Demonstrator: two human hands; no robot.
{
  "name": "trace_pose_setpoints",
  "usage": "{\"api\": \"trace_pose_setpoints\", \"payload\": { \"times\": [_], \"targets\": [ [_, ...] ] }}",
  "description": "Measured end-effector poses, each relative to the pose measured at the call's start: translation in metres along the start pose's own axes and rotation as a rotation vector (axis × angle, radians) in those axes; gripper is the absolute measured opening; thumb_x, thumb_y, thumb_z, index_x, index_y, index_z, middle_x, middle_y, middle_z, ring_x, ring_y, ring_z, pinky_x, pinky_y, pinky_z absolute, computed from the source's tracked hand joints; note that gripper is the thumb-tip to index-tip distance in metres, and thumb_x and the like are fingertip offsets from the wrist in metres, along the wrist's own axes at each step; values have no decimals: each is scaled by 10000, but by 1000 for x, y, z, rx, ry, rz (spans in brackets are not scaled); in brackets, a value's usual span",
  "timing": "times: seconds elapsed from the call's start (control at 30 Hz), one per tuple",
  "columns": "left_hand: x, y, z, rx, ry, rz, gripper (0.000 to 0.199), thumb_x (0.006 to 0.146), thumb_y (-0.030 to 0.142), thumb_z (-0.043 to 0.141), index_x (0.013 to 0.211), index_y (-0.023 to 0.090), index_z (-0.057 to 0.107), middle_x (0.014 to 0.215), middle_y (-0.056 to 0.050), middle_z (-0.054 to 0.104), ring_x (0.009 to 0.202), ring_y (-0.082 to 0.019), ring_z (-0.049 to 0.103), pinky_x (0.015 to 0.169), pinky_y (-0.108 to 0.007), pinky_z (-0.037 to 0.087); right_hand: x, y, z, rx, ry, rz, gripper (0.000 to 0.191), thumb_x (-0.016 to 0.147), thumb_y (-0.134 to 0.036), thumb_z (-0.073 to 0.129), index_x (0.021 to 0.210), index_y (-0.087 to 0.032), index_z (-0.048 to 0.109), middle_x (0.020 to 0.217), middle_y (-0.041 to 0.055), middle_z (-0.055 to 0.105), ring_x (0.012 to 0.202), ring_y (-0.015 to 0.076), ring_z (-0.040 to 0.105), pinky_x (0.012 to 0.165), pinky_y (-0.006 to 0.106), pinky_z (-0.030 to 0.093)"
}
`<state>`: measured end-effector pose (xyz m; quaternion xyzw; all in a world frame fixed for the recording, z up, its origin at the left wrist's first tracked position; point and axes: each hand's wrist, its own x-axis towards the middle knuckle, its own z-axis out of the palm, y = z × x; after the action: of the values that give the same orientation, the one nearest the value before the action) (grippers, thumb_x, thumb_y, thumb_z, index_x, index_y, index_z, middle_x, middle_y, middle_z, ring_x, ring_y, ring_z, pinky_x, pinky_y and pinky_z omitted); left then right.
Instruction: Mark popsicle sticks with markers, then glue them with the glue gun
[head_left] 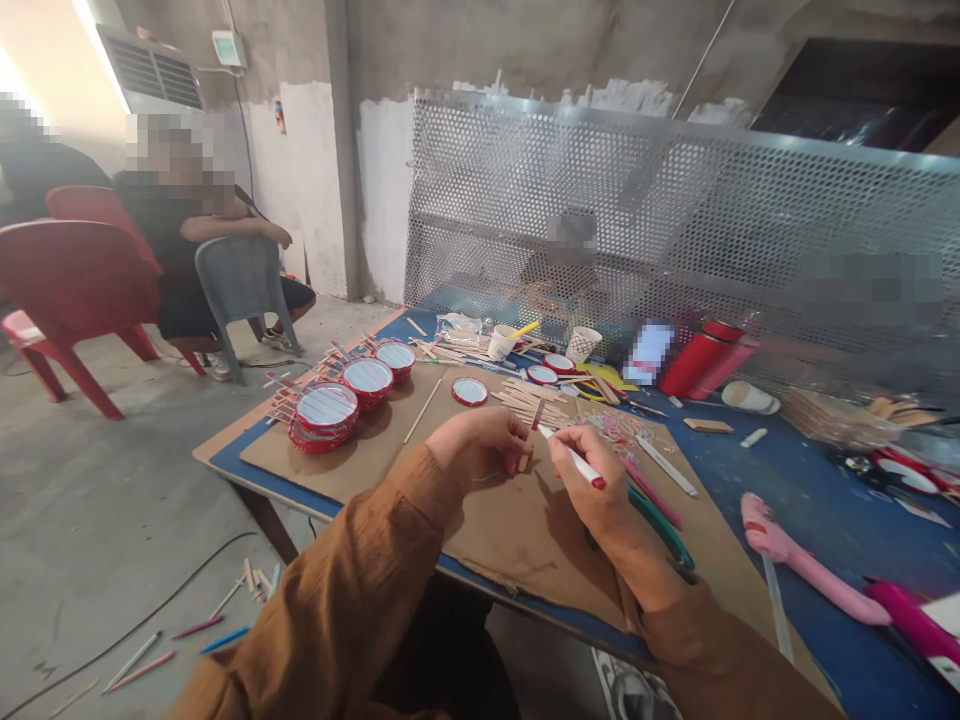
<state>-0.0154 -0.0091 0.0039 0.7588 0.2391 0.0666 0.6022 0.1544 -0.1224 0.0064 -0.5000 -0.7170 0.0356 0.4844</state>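
Over the cardboard (360, 470), my left hand (480, 443) pinches a small wooden craft stick (529, 450) held nearly upright. The stick's upper end looks reddish. My right hand (592, 490) is closed round a white marker (574, 458) with a red end, its tip against or very near the stick. Just beyond my hands lies a pile of bare craft sticks (536, 397). Left of them stand stacks of round red-rimmed pieces (327, 408) with pale striped tops and sticks jutting from their sides. A single red-rimmed disc (469, 391) lies flat near my left hand.
A pink glue gun (810, 575) lies to the right. Green-handled scissors or pliers (664, 530) are partly under my right wrist. Paper cups (583, 344), a red bottle (701, 357) and a phone (648, 353) stand along the back. A person (195, 220) sits at the left.
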Motion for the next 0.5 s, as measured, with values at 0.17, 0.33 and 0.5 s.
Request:
{"api": "trace_pose_setpoints", "payload": {
  "times": [0.17, 0.33, 0.5],
  "targets": [
    [-1, 3, 1, 5, 5, -17, 155, 846, 250, 646, 740, 139, 667, 586, -16, 668, 604, -134, 643, 698, -260, 484, -1, 3, 0, 17, 43, 43, 181, 917, -379, 556, 819, -229, 588, 651, -15, 623, 584, 156, 581, 571, 269, 455],
    [-4, 7, 3, 29, 23, -21, 168, 863, 200, 605, 714, 136, 647, 577, -19, 661, 599, -136, 630, 702, -269, 482, -1, 5, 1, -6, 7, 21, 177, 922, -379, 558, 836, -229, 599, 679, -7, 637, 622, 167, 596, 611, 279, 473],
    [-7, 9, 4, 28, 31, -1, 154, 858, 197, 606, 719, 140, 641, 588, -13, 661, 610, -136, 631, 711, -272, 486, 0, 4, 1, -7, -12, 1, 171, 922, -387, 566, 863, -232, 607, 697, -6, 650, 631, 164, 590, 633, 279, 482]
  ]
}}
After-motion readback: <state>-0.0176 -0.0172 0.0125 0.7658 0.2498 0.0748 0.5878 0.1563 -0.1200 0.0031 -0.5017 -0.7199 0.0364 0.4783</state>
